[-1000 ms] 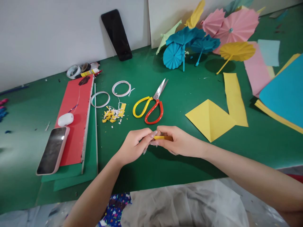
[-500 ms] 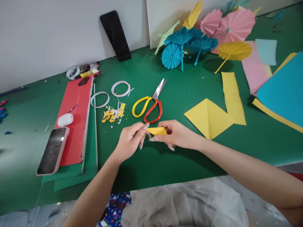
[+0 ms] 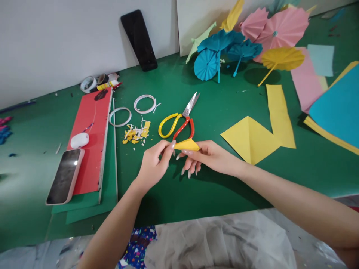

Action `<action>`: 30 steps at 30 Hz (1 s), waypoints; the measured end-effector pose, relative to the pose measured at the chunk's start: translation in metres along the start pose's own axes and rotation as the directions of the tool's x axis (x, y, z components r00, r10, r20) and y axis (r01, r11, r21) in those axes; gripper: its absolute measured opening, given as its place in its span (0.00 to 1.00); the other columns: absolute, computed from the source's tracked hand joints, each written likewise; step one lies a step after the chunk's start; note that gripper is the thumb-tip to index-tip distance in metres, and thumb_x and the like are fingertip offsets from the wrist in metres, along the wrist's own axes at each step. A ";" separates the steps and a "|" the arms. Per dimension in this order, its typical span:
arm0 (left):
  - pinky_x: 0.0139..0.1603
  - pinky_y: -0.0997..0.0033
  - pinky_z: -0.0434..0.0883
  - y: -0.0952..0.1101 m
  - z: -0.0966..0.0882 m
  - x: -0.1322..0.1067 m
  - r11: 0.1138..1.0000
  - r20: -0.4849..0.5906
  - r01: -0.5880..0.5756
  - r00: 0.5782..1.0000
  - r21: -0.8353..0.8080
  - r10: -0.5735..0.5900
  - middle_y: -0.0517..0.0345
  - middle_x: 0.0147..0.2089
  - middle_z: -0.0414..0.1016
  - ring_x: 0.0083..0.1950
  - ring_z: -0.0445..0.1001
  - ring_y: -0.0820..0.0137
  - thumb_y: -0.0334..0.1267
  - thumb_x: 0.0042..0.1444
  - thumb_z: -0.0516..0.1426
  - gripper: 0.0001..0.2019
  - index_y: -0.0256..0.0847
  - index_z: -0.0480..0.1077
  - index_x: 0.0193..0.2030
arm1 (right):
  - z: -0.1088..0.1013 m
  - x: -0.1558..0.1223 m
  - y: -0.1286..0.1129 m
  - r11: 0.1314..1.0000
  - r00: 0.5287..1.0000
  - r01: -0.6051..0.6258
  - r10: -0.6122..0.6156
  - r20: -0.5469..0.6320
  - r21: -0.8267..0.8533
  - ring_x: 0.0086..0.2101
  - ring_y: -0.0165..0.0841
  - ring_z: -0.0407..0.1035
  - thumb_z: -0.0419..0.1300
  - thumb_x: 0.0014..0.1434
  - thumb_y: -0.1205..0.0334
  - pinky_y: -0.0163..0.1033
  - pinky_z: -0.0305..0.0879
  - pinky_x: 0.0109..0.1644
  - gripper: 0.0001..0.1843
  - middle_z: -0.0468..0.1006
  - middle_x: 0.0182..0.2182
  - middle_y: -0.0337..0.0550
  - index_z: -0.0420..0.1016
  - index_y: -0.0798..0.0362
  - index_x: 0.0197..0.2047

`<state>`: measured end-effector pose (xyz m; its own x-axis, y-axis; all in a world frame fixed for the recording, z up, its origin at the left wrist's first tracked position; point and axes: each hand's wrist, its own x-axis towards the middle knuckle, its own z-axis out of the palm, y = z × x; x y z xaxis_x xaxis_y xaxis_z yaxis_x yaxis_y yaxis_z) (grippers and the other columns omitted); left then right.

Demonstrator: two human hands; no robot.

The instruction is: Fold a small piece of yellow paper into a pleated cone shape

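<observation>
Between my hands, above the green table, is a small folded piece of yellow paper, narrow at its left end. My left hand pinches that narrow tip between thumb and fingers. At the wider end, my right hand has its thumb on the near side of the paper, with the other fingers curled below. Just beyond the paper lie scissors with one yellow and one red handle, blades slightly apart. To the right of my hands rest a creased yellow paper square and a yellow paper strip.
Paper umbrellas in several colours stand at the back. Two tape rolls and yellow scraps lie left of the scissors. Further left, a phone and a white case rest on a red board. Blue sheets lie right.
The folded yellow paper has been tilted and turned, so its creased face shows more. My right hand's fingers have shifted below it. The whole view has moved slightly.
</observation>
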<state>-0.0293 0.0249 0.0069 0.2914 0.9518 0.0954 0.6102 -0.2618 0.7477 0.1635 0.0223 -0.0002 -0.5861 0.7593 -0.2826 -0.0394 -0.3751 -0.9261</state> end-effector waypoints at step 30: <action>0.47 0.70 0.73 -0.011 0.009 -0.005 0.887 0.136 -0.433 0.900 0.164 0.414 0.52 0.56 0.63 0.50 0.70 0.70 0.24 0.62 0.46 0.27 0.52 0.55 0.64 | -0.005 -0.002 -0.006 0.957 0.992 -0.118 0.105 0.064 0.264 0.29 0.28 0.76 0.60 0.58 0.54 0.29 0.68 0.28 0.15 0.80 0.30 0.46 0.76 0.60 0.32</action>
<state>-0.0304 0.0215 -0.0079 0.6148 0.7267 0.3063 0.5360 -0.6700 0.5136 0.1688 0.0260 0.0050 -0.6373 0.6804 -0.3619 -0.1820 -0.5892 -0.7872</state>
